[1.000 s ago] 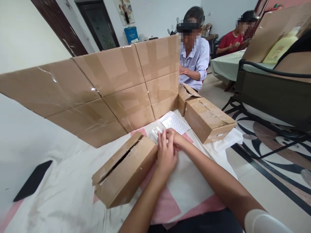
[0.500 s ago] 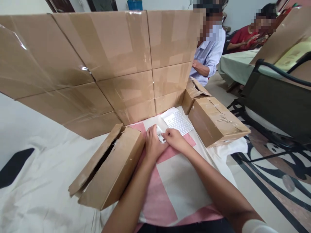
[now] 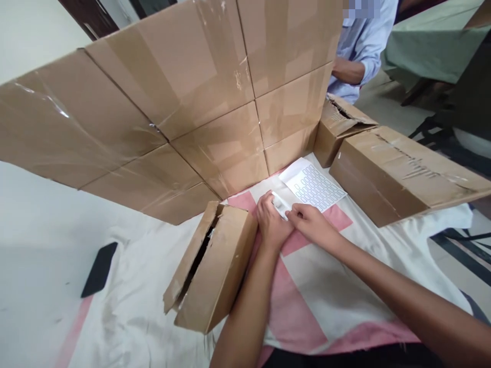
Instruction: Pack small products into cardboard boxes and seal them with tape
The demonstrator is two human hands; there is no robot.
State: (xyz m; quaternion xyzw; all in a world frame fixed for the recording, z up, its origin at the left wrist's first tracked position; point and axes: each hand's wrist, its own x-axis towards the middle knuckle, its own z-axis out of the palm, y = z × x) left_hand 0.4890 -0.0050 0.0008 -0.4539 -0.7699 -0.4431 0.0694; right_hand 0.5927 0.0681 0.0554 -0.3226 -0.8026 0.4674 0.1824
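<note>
My left hand is wrapped round a small white rectangular object, too small to name, with a raised part on its upper face. My right hand is closed in a pinch at the object's near right end. Whether a label is between those fingertips I cannot make out. Just beyond the hands lies a white sheet of labels, printed with rows of small blue-outlined rectangles; a few spots at its upper left look bare. Another white sheet shows under its left edge.
A tall cardboard partition stands behind the sheets. An open-topped carton is left of my arms; two taped cartons sit at the right. A black flat object lies far left. Behind the partition is a person in a light-blue shirt.
My view has turned, so the scene sits further right and is tilted. My right fingertips have shifted slightly to the near end of the white object. Both hands stay on it.
</note>
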